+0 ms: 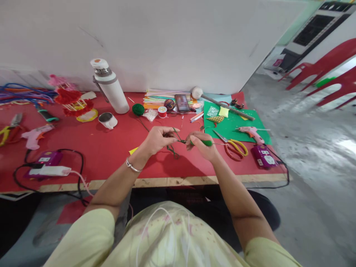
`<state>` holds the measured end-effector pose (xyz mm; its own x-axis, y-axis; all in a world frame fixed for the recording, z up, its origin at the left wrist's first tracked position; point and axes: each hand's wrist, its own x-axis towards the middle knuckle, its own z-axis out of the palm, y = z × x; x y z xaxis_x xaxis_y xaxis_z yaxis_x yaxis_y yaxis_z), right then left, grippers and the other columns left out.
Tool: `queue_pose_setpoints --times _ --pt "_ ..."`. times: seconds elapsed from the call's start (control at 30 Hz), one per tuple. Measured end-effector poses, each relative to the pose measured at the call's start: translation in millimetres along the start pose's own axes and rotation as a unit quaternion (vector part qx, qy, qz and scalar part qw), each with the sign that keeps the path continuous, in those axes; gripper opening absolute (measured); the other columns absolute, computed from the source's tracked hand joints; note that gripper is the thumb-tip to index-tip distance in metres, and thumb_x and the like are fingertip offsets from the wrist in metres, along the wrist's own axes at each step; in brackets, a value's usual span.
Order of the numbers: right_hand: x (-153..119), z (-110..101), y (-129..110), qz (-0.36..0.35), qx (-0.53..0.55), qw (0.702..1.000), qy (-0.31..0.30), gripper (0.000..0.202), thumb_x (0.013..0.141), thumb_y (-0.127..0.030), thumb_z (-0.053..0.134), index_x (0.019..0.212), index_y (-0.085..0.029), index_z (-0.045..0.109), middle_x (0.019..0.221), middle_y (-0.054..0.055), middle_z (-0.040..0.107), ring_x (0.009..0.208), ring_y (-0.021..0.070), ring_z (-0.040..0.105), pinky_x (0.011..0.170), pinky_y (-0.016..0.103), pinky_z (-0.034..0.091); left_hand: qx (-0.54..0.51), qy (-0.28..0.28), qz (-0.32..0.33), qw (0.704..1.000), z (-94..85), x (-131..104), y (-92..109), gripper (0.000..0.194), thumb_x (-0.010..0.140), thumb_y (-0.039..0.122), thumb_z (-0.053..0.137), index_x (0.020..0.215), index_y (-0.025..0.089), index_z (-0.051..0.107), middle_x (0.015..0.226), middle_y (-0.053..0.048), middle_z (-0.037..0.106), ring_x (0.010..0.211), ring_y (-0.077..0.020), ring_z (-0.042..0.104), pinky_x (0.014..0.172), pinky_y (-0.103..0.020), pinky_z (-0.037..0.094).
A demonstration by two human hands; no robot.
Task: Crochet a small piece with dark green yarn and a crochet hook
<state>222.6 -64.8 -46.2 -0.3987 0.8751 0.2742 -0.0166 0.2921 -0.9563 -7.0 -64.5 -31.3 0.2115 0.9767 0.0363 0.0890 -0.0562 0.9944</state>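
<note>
My right hand (202, 147) is closed around a crochet hook with a green handle (207, 142). A thin metal shaft shows at the right end of the handle, and the hook's tip points left. Thumb and fingers of my left hand (159, 140) pinch dark green yarn (172, 151) close to that tip. One strand rises over the left fingers, and a short looped length dangles below. Whether the tip passes through a stitch is too small to tell. A green yarn ball (138, 109) lies behind my left hand, with its strand running toward it.
Scissors (236, 148) and a pink glue gun (251, 133) lie to the right, by a purple power socket (264, 156). A white thermos (111, 87) and cup (108, 120) stand back left. Another glue gun (35, 136), pliers (12, 128) and cables are at far left.
</note>
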Motion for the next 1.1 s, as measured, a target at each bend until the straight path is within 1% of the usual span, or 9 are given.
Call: queue_pose_setpoints --times 0.13,0.37,0.47,0.57,0.7,0.87,0.97,1.03,1.1 --pt "-3 4 -3 -0.035 -0.081 0.996 0.005 0.044 0.103 -0.047 0.058 0.074 -0.017 0.074 0.079 0.004 0.066 0.063 0.0132 0.068 0.059 0.028 0.058 0.044 0.038 0.043 0.997 5.8 -3 -3 0.045 0.070 0.023 0.079 0.112 0.008 0.083 0.078 -0.005 0.077 0.070 -0.0135 0.066 0.067 -0.026 0.051" --pt "-4 5 -5 -0.085 -0.194 0.977 -0.009 0.040 0.107 -0.037 0.051 0.078 -0.019 0.072 0.080 0.005 0.067 0.069 0.0140 0.065 0.063 0.029 0.054 0.068 0.041 0.093 0.992 11.3 -7 -4 0.034 0.075 0.023 0.074 0.106 0.013 0.084 0.080 -0.005 0.079 0.072 -0.0147 0.069 0.070 -0.026 0.055" --pt "-8 9 -4 -0.150 -0.251 0.956 0.025 0.032 0.107 -0.030 0.051 0.083 -0.020 0.070 0.084 0.005 0.067 0.074 0.0145 0.065 0.068 0.030 0.053 0.053 0.080 0.080 0.992 11.8 -6 -4 0.034 0.074 0.024 0.079 0.105 0.011 0.084 0.082 -0.006 0.079 0.072 -0.0145 0.069 0.071 -0.026 0.055" --pt "-12 15 -2 -0.225 -0.313 0.921 0.056 0.021 0.105 -0.022 0.053 0.092 -0.021 0.069 0.088 0.006 0.068 0.079 0.0165 0.065 0.073 0.032 0.054 0.026 0.112 0.059 0.992 12.5 -6 -3 0.039 0.070 0.024 0.083 0.106 0.010 0.083 0.077 -0.004 0.077 0.068 -0.0121 0.066 0.067 -0.024 0.053" --pt "-17 24 3 -0.288 -0.354 0.885 0.094 0.011 0.102 -0.015 0.058 0.102 -0.022 0.067 0.094 0.008 0.069 0.086 0.0197 0.067 0.077 0.034 0.058 -0.056 0.094 0.011 0.994 14.9 -7 0 0.048 0.067 0.026 0.087 0.112 0.010 0.081 0.073 -0.001 0.072 0.055 -0.0080 0.057 0.053 -0.022 0.048" --pt "-20 38 12 -0.318 -0.384 0.855 0.142 0.020 0.100 -0.017 0.064 0.119 -0.023 0.064 0.103 0.011 0.069 0.094 0.0234 0.068 0.083 0.039 0.061 -0.190 0.103 -0.033 0.976 21.2 -8 2 0.052 0.061 0.023 0.093 0.110 0.012 0.080 0.075 -0.001 0.072 0.050 -0.0058 0.052 0.044 -0.020 0.040" --pt "-20 41 19 -0.323 -0.394 0.845 0.161 0.027 0.101 -0.022 0.065 0.128 -0.023 0.062 0.108 0.013 0.069 0.099 0.0256 0.069 0.087 0.042 0.062 -0.250 0.065 -0.062 0.964 18.6 -10 4 0.048 0.062 0.021 0.094 0.108 0.015 0.082 0.070 0.002 0.069 0.045 -0.0026 0.045 0.043 -0.019 0.036" --pt "-19 37 22 -0.342 -0.387 0.843 0.146 0.029 0.102 -0.028 0.065 0.131 -0.024 0.061 0.110 0.014 0.069 0.101 0.0263 0.070 0.089 0.044 0.062 -0.279 0.005 -0.094 0.956 11.9 -10 5 0.047 0.062 0.018 0.093 0.108 0.016 0.083 0.067 0.003 0.067 0.044 -0.0012 0.041 0.043 -0.019 0.034" --pt "-16 27 23 -0.380 -0.381 0.836 0.104 0.032 0.101 -0.036 0.067 0.130 -0.024 0.062 0.111 0.014 0.070 0.101 0.0262 0.071 0.089 0.043 0.063 -0.283 -0.067 -0.136 0.947 3.1 -8 6 0.046 0.060 0.015 0.093 0.105 0.016 0.084 0.066 0.002 0.067 0.045 -0.0023 0.044 0.042 -0.018 0.031"
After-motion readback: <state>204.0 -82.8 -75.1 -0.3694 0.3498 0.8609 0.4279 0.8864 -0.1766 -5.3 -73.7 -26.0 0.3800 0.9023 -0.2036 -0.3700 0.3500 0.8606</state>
